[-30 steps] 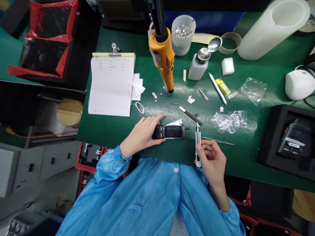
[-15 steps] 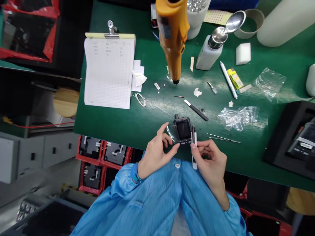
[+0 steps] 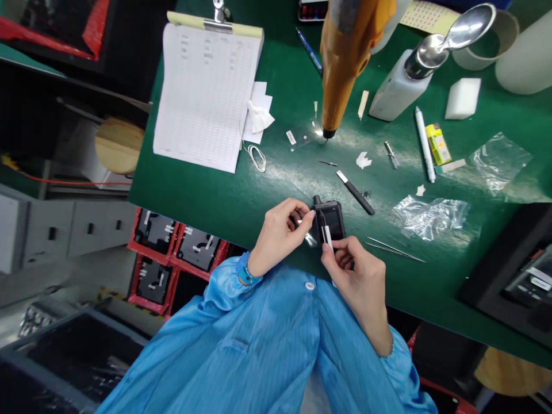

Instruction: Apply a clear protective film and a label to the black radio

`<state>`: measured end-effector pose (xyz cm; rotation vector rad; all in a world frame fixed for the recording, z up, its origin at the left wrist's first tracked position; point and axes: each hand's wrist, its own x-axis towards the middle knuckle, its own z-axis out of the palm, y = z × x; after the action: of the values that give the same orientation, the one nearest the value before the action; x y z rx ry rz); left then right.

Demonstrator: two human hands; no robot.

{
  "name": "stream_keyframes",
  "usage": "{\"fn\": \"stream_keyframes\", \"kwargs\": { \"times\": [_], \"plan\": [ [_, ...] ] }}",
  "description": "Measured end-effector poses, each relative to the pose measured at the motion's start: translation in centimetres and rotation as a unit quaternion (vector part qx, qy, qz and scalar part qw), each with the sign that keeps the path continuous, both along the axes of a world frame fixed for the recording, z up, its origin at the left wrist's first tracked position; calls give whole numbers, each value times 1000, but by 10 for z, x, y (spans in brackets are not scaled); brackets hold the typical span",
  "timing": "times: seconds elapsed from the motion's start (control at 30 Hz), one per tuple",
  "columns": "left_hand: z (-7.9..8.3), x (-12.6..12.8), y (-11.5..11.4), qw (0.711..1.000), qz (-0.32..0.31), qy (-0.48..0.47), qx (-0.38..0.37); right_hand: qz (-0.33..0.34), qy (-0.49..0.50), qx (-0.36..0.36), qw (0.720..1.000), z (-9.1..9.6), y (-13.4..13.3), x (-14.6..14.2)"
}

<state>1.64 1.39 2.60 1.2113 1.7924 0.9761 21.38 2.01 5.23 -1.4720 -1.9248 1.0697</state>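
A small black handheld device [image 3: 333, 221] with a dark screen and a stubby knob on top lies near the table's front edge. My left hand [image 3: 282, 233] is closed in a pinch at the device's upper left corner. Shiny clear film [image 3: 310, 239] hangs from those fingertips along the device's left side. My right hand [image 3: 356, 264] grips a slim white tool [image 3: 328, 237] with a dark, narrow tip, held over the left part of the screen. The tool's exact kind is unclear, and its lower end is hidden behind my fingers.
A black-handled blade [image 3: 356, 192] and metal tweezers [image 3: 394, 249] lie close by. An orange electric screwdriver [image 3: 340, 63] hangs above the green table [image 3: 194, 207]. Around it are a clipboard [image 3: 202, 98], a pump bottle [image 3: 401, 86], crumpled plastic [image 3: 431, 215] and a black foam tray [image 3: 487, 276].
My left hand has gone from spread fingers at the film to a pinch at the device's upper corner. My right hand brought the tool leftward over the screen. The camera view shifted.
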Motion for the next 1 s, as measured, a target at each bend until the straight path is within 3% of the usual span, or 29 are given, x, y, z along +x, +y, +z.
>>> {"fn": "stream_keyframes", "kwargs": {
  "times": [0.23, 0.67, 1.0],
  "plan": [
    [-3, 2, 4, 999, 29, -39, -22, 16, -17, -19, 1000, -4, 0, -7],
    [-6, 0, 3, 999, 28, -42, -13, 34, -26, 83, 996, -9, -2, -7],
    [-5, 1, 4, 999, 21, -39, -6, 43, -39, 92, 994, -11, -3, -6]
  ]
}}
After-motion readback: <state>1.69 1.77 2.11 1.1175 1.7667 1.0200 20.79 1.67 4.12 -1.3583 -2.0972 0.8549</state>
